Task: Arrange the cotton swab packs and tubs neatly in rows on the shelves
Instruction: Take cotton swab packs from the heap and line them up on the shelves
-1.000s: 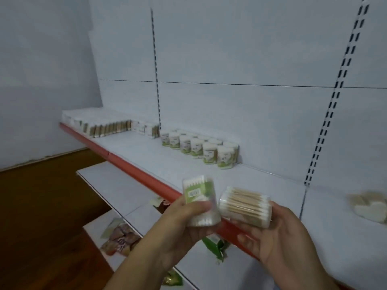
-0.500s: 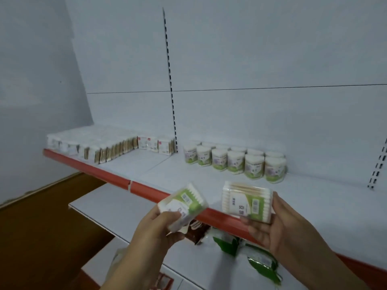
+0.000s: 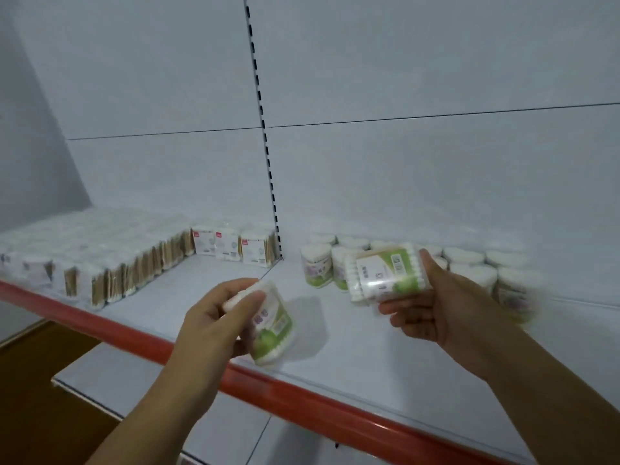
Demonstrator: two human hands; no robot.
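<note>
Pinching a green-labelled swab pack [image 3: 272, 327] by its upper end, the left hand [image 3: 214, 317] holds it just over the shelf [image 3: 201, 286], near the red front lip. The right hand [image 3: 432, 303] grips a second pack [image 3: 389, 273], thumb on one end and fingers beneath, in front of the tubs [image 3: 317, 266]. Both packs look light, stiff-walled and probably slick, so the ends seem a surer hold than the label faces.
</note>
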